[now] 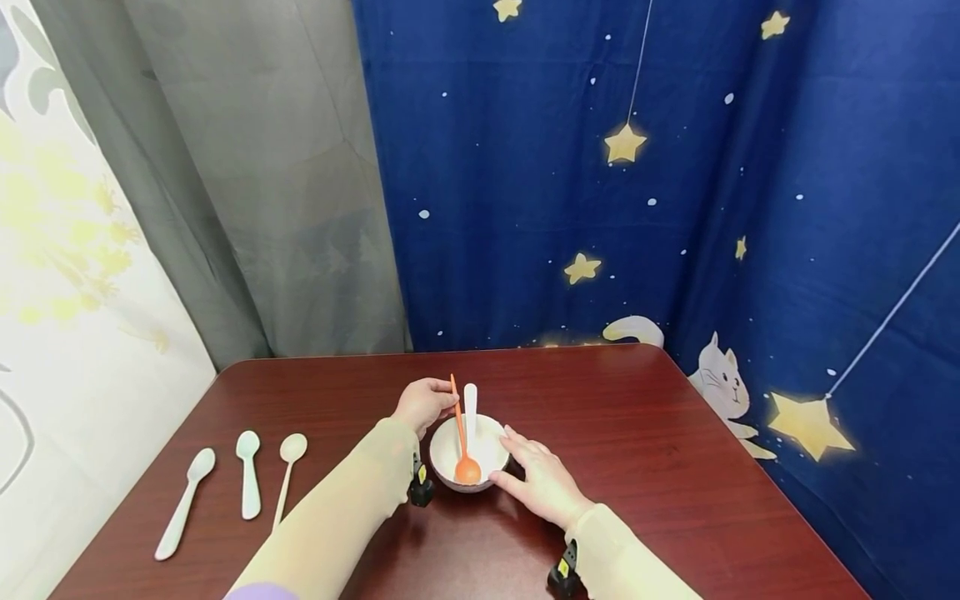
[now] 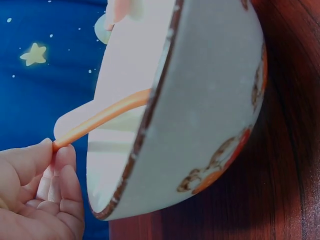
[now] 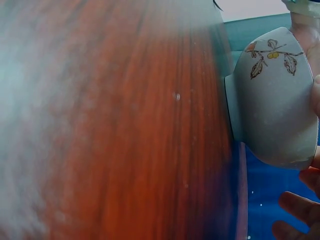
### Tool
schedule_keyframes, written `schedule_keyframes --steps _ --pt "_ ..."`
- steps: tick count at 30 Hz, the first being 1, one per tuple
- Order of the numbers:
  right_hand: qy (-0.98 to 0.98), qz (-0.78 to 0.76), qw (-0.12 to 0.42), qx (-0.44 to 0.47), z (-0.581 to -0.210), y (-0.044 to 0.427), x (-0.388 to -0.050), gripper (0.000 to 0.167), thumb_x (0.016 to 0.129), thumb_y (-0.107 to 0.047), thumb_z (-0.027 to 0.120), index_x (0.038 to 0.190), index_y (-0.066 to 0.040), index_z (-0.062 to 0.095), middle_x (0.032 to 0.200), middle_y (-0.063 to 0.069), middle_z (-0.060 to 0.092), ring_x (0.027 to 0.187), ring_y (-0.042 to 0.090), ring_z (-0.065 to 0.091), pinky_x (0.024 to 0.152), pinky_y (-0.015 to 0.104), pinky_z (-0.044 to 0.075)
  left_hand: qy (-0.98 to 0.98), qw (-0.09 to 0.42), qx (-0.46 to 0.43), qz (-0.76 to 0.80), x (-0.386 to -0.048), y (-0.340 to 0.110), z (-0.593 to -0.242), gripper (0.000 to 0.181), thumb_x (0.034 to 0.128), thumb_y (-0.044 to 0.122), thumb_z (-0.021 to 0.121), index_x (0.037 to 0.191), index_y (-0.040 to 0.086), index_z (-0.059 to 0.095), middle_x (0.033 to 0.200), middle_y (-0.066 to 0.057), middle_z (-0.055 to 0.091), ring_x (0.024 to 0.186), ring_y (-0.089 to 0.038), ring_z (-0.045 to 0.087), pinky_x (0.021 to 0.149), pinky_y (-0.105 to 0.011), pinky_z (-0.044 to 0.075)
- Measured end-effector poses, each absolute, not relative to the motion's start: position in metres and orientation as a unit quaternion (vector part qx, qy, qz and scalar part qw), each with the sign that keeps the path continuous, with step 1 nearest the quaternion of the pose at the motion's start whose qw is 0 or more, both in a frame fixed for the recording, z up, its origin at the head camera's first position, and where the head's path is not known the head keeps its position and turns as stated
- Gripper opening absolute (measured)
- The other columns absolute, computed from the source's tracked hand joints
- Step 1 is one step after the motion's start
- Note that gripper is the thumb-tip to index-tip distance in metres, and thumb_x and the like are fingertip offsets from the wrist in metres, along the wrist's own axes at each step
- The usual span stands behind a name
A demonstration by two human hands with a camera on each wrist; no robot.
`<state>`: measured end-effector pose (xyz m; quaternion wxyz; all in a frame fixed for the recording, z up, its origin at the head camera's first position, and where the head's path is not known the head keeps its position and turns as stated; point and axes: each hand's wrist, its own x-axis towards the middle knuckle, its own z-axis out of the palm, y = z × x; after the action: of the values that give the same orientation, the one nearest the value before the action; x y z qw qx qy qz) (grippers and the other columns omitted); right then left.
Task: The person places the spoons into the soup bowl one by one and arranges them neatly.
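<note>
Five spoons and one bowl stand on the wood-grained, dark red desk [image 1: 637, 433]. Furthest left lies a long pale spoon [image 1: 180, 512], smooth and slender, its head pointing away from the person. Next comes a shorter pale green spoon [image 1: 250, 479] with a broad, flat handle, then a cream spoon [image 1: 293, 448] with a round head and thin stem, partly hidden by the sleeve. The left hand [image 1: 424, 404] pinches the handle end of the orange spoon [image 1: 461, 433] between thumb and fingers. That spoon is in the bowl [image 1: 491, 450], head towards the person, its long axis running away and slightly left, over the far rim. Just right of it, the white spoon [image 1: 470, 408] leans with its handle past the same rim. The bowl is round, glossy and white, brown-rimmed, with leaves painted outside. The right hand [image 1: 543, 483] is spread, thumb and fingertips at the rim's right side.
</note>
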<state>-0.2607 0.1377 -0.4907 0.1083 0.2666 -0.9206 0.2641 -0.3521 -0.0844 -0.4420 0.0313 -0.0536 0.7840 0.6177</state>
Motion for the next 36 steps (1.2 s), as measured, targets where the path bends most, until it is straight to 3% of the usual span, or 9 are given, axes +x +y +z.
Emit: schedule_keyframes --steps 9,26,36 --pt "-0.920 0.264 0.112 0.268 -0.490 0.137 -0.261 0.067 0.091 -0.051 0.059 0.138 -0.004 0.051 0.147 0.012 0.043 0.128 0.034 0.045 0.102 0.050 0.038 0.792 0.050 -0.052 0.606 -0.355 -0.084 -0.444 0.034 0.0872 0.001 0.068 0.120 -0.005 0.062 0.105 -0.016 0.065 0.083 -0.020 0.066 0.078 -0.033 0.056" --pt "-0.924 0.266 0.094 0.258 -0.490 0.137 -0.260 0.068 0.091 -0.052 0.058 0.140 -0.007 0.050 0.150 0.007 0.040 0.132 0.032 0.042 0.105 0.048 0.036 0.829 0.057 -0.057 0.554 -0.357 -0.085 -0.451 0.027 0.0871 0.008 0.070 0.113 0.002 0.068 0.105 -0.012 0.067 0.094 -0.024 0.063 0.085 -0.041 0.053" --pt "-0.925 0.266 0.091 0.257 -0.489 0.137 -0.259 0.068 0.091 -0.051 0.058 0.141 -0.006 0.049 0.150 0.008 0.040 0.132 0.032 0.042 0.106 0.048 0.035 0.810 0.045 -0.065 0.581 -0.351 -0.098 -0.448 0.031 0.0910 0.011 0.066 0.120 0.000 0.064 0.109 -0.018 0.066 0.084 -0.023 0.064 0.085 -0.043 0.052"
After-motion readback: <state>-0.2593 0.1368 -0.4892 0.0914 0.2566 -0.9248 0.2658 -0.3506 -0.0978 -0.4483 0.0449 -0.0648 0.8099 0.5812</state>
